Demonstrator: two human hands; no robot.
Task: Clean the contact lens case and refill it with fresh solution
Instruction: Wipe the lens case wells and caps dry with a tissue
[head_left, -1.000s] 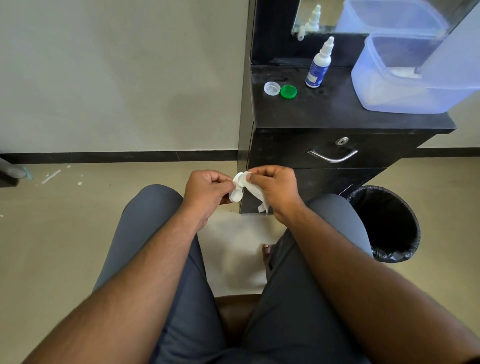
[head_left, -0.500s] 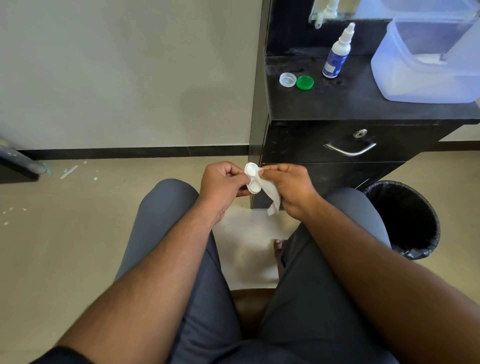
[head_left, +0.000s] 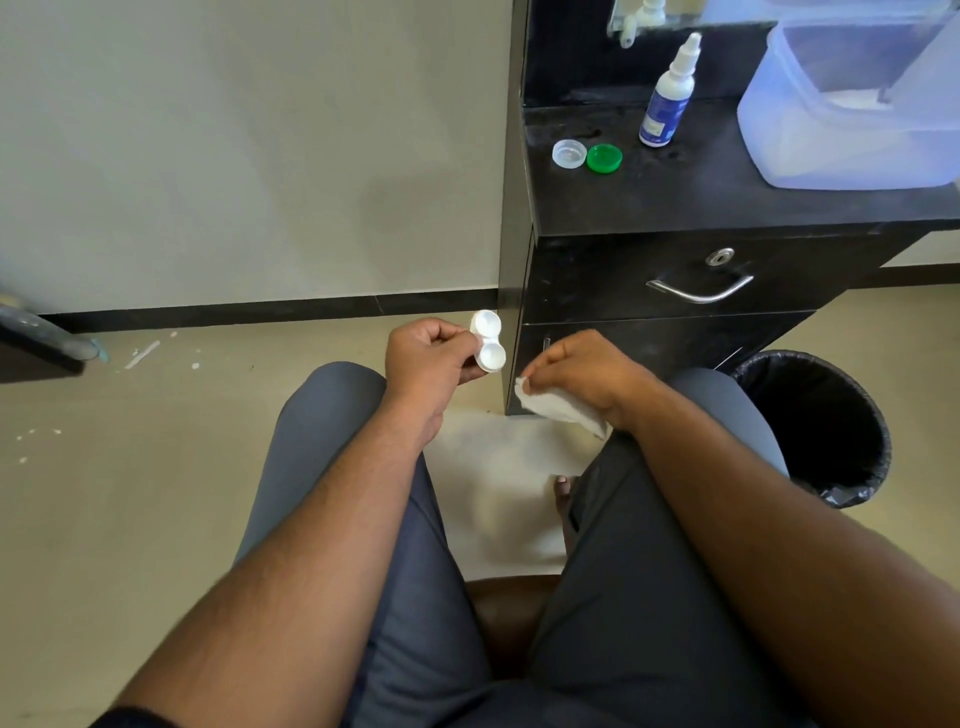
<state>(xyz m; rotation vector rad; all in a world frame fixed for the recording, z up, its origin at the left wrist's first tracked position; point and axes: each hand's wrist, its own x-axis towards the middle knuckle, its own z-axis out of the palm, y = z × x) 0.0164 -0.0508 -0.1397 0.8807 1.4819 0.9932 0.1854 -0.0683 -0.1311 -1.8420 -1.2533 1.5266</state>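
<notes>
A seated person holds a contact lens case (head_left: 487, 347) in the left hand (head_left: 431, 358), fingers curled round one long edge so that both round wells stand clear of the fist, stacked one above the other and open toward the camera. The case is glossy white plastic, shaped like a figure eight, with its caps off. Just beside it, not touching, the right hand (head_left: 587, 376) pinches a crumpled white tissue (head_left: 558, 408), soft and matte, which trails down below the fingers.

The wiping step looks finished or paused, judging by the gap between tissue and case. Next would likely come the refill, which calls for freeing the right hand and reaching up and away from the grip to the black cabinet top (head_left: 701, 197). There, well above the hands, stands a slim white solution bottle (head_left: 667, 98) with a blue label and pointed nozzle. Beside it lie two loose round caps, one clear (head_left: 569, 154) and one green (head_left: 604, 158). A black-lined waste bin (head_left: 815, 426) sits beyond the right hand.
</notes>
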